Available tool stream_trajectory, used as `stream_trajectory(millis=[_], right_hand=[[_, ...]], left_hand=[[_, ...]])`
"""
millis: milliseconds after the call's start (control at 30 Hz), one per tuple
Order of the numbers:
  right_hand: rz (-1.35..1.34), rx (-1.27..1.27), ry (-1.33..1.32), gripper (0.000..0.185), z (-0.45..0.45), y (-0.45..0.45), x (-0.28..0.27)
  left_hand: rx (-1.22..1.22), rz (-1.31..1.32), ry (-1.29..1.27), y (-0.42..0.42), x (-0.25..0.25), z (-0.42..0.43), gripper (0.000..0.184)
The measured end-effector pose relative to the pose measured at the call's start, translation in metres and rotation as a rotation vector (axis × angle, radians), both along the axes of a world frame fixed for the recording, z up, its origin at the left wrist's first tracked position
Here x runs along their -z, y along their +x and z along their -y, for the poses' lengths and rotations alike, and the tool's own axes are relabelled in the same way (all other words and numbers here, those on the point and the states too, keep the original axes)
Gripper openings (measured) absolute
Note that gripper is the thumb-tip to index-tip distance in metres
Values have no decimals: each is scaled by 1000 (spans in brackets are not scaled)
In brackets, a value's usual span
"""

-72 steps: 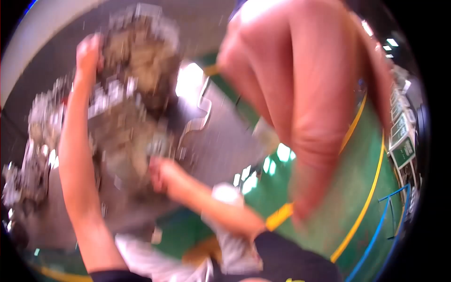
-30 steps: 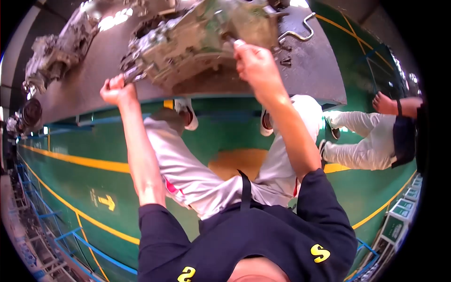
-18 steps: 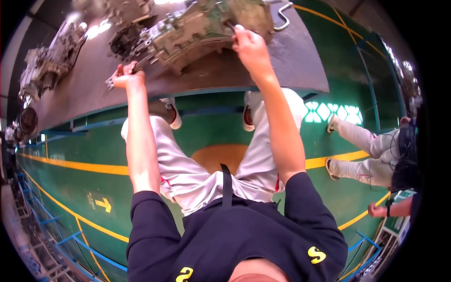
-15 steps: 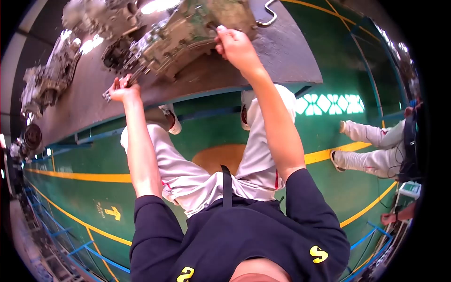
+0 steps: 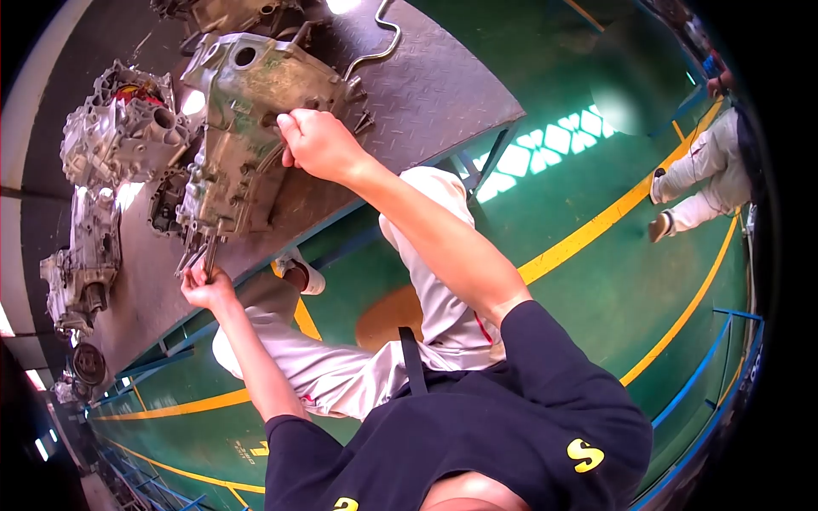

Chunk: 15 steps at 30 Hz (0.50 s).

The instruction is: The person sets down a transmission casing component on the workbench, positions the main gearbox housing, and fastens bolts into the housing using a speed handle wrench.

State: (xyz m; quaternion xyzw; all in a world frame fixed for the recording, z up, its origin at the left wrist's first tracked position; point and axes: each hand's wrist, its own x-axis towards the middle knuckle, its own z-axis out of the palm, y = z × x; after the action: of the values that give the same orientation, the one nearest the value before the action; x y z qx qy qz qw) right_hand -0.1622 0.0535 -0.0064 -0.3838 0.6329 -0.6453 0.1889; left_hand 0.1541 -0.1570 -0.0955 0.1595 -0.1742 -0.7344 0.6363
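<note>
In the head view, a stained, ribbed cast-metal housing (image 5: 243, 89) lies on the diamond-patterned metal table (image 5: 447, 106). The left hand (image 5: 207, 288) has its fingers curled round slim, smooth rods (image 5: 211, 252) at the housing's narrow end. The right hand (image 5: 322, 146) is bunched at its flank; whether it grips anything, I cannot tell.

Table (image 5: 452, 98): dk metal top w/ raised tread pattern, scuffed, glare in spots; blue frame under nr edge. Big casing (image 5: 256, 106) sits nr the front edge, set at an angle, greenish & grimy. Bent rod (image 5: 390, 41), shiny, lies just beyond its R end. 2nd casing (image 5: 123, 140), lt grey w/ a bit of red, stands L of it; 3rd casing (image 5: 83, 255) farther L. 4th casing (image 5: 243, 15) at back, partly cut off. Dk part (image 5: 164, 204) btwn big & 2nd casings.
</note>
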Motion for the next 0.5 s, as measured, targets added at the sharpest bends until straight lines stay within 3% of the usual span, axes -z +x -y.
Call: stream_trajectory(millis=[233,433,500], right_hand=[[110,-212,41,41,34,-36,-5],[-230,-376,355,52,0,-67,-13],[-324,-278,472,51,-15,-85,-5]], left_hand=[[-113,80,-117,-1,-4,-69,14],[-13,82,-82,9,-5,-73,17],[47,108,-89,13,-6,-71,17]])
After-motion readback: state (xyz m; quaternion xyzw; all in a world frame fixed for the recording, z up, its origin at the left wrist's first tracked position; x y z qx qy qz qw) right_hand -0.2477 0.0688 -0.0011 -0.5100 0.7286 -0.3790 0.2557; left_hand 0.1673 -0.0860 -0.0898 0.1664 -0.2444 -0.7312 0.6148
